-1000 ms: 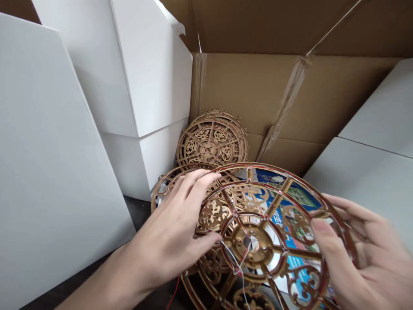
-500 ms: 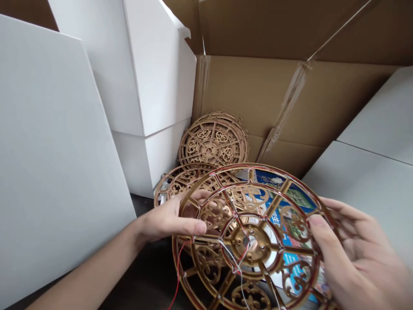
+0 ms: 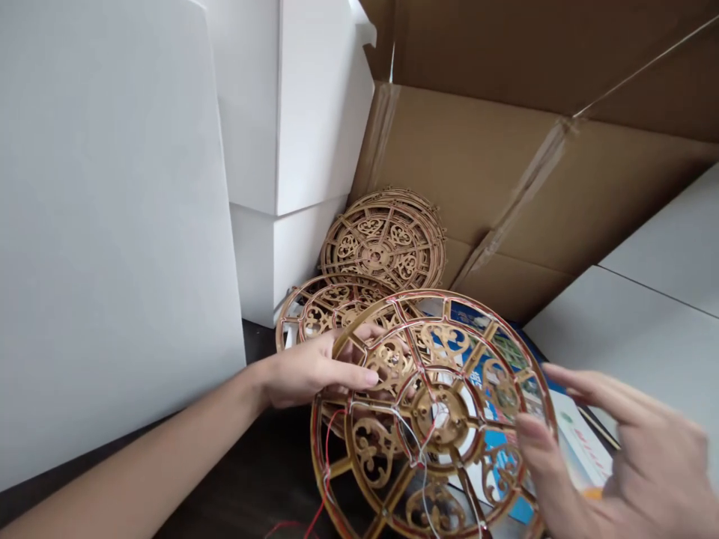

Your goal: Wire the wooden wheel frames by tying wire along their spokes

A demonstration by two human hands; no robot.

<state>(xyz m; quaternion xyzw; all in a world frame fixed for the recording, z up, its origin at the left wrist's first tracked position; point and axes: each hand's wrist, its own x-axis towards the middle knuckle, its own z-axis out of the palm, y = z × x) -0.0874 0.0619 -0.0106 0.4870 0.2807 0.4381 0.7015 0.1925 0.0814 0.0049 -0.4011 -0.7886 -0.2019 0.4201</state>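
Note:
A round gold-brown openwork wheel frame (image 3: 461, 490), with scroll ornaments and red and white wires along its rings and spokes, is held tilted in front of me. My left hand (image 3: 331, 365) grips its upper left side, thumb in front and fingers behind the lattice. At the right rim is my right hand (image 3: 634, 457), its thumb lying over the front and its index finger stretched out with the tip at the edge; the fingers are apart. Loose red wire (image 3: 324, 490) and white wire (image 3: 427, 494) hang down from the frame.
Similar wheel frames lie in a stack (image 3: 382, 243) at the back and another pile (image 3: 297, 314) behind the held one. Tall white boxes (image 3: 308, 105) stand left, a brown cardboard box wall (image 3: 449, 150) behind, white panels (image 3: 634, 314) right. Printed blue packaging (image 3: 494, 430) lies beneath.
The right hand's grip has loosened; its index finger has come out from behind the rim. The left hand still holds the frame. My view has shifted slightly left.

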